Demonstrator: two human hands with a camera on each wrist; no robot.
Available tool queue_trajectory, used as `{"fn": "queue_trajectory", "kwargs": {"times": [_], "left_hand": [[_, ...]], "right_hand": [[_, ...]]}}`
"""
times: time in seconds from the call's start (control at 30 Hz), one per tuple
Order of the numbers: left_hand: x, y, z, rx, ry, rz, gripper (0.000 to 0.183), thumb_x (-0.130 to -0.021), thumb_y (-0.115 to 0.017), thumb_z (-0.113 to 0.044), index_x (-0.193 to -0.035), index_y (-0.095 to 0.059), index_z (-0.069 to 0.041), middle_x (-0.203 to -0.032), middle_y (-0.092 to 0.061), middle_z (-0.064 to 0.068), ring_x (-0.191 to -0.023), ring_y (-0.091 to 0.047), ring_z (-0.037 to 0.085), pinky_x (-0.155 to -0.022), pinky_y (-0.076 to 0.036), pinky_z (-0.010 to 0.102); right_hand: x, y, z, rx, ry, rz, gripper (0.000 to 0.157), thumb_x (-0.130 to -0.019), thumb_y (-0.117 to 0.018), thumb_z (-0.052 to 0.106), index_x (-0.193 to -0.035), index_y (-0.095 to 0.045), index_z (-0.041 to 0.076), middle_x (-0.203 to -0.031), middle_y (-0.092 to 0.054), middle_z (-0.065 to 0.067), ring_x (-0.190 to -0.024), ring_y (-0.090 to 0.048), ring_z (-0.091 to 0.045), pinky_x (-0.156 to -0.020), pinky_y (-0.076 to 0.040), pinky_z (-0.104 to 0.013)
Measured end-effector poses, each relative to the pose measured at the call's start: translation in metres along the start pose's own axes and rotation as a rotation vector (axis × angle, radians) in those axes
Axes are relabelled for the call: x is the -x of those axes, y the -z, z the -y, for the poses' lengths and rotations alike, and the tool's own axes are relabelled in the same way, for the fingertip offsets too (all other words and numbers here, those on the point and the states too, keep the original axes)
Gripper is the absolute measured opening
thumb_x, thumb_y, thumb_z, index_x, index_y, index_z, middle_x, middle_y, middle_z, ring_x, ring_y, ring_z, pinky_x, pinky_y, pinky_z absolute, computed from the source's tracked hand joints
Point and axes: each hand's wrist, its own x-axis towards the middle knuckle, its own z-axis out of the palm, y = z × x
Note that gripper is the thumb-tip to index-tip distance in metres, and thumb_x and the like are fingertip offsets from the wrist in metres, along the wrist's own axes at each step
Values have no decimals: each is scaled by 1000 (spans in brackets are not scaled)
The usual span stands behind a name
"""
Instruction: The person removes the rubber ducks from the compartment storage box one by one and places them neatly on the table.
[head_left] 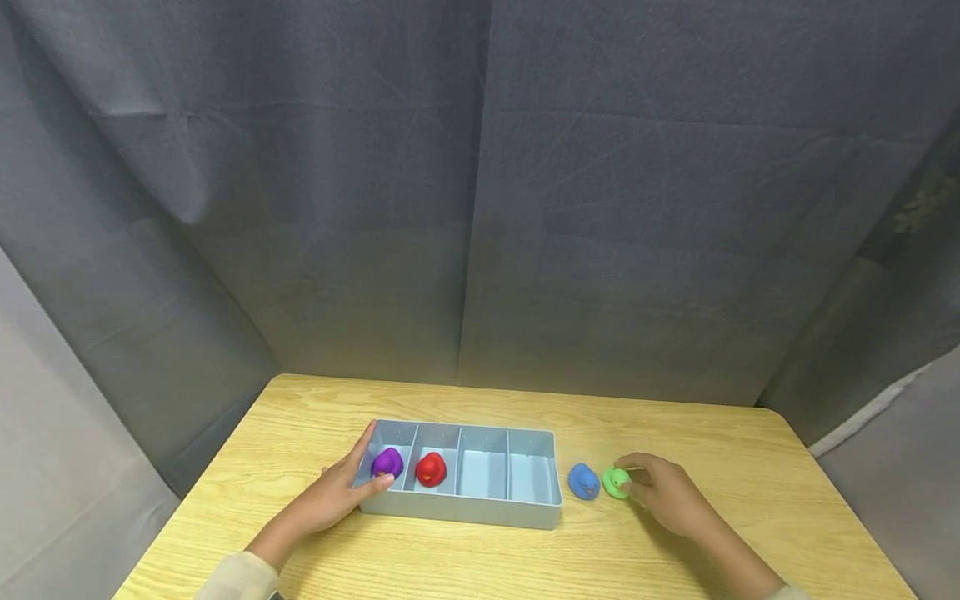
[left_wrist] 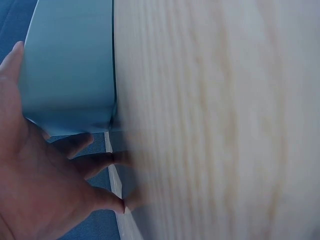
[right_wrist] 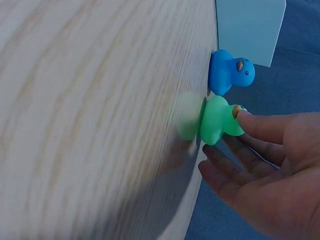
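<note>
Two forearms extend from the near side over one wooden table. The left hand lies along the left end of one light-blue tray with four compartments, thumb over the near rim, fingers apart and fairly straight. To the right, the right hand points left, thumb and forefinger pinching one green duck at its head; the duck sits on the table. One blue duck is just left, between it and the tray. One red duck occupies the second compartment from left, one purple duck the leftmost. Farthest hangs grey cloth.
</note>
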Motion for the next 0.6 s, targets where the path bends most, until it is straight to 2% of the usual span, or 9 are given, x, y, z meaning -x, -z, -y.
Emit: {"fn": "queue_trajectory", "kwargs": {"times": [0.6], "left_hand": [[0, 0, 1, -2, -10, -1, 94, -101, -58, -58, -166, 7, -37, -171, -11, 14, -151, -22, 51, -112, 7, 80]], "right_hand": [[-2, 9, 10, 14, 68, -14, 35, -99, -67, 7, -132, -63, -2, -135, -63, -26, -120, -62, -51, -93, -57, -57]]}}
